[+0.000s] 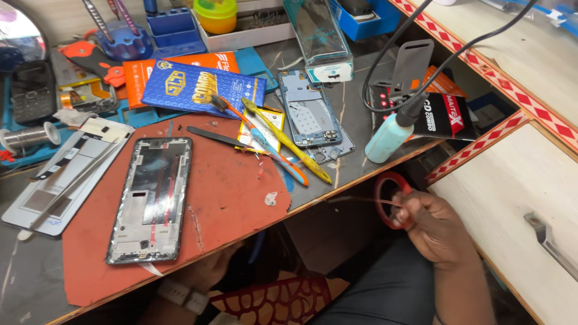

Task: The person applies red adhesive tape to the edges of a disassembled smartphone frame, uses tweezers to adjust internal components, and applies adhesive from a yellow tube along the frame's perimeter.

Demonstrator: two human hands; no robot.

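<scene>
Red mat bears phone frame; right hand grips tape roll

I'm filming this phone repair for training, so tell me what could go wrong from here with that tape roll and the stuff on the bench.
The right hand holds the red tape roll off the bench edge; a thin strand pulled from it could stick to itself. The phone frame lies near the red mat's front edge and might get knocked off. The left hand is below the bench, so nothing steadies the frame. The two toothbrushes could be swept aside.
</scene>
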